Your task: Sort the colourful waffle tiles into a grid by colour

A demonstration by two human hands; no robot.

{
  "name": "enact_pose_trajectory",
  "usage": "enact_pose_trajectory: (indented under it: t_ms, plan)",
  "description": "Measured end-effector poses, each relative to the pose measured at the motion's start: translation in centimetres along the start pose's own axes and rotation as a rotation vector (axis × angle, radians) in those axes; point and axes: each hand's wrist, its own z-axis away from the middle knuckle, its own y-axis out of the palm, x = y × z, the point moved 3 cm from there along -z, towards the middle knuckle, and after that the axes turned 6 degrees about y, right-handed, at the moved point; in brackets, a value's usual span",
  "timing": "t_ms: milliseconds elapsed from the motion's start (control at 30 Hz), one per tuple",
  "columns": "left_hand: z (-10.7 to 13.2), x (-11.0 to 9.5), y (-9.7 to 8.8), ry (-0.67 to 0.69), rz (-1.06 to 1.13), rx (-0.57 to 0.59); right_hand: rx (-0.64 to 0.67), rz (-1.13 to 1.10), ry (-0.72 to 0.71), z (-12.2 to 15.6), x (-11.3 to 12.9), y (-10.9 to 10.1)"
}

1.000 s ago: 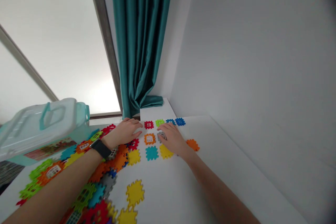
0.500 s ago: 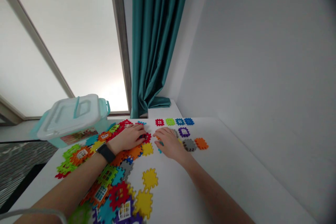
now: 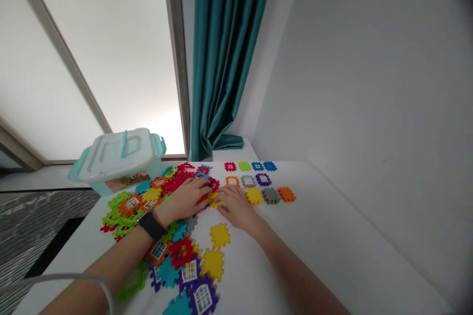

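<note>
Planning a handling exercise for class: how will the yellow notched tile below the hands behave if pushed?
The yellow notched tile lies flat and looks thin, so it will probably slide, not roll or tip. Its notches may catch the neighbouring yellow tile, dragging it along. It is probably light; stiffness cannot be told.

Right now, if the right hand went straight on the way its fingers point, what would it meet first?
Most likely the yellow interlocking toy tile at the fingertips of the right hand, though depth is hard to judge from this view.
</note>
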Motion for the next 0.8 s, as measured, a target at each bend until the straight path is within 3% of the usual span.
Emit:
enact_pose_trajectory:
  t_ms: [300, 800]
  plan:
    - [2.4, -1.5, -0.3, -0.054, 0.060, -0.048, 0.010, 0.120, -0.039, 0.1, 1.2, 0.8]
    - [5.6, -1.8, -0.3, -0.076, 0.063, -0.097, -0.038, -0.055, -0.021, -0.5, 1.5, 0.6]
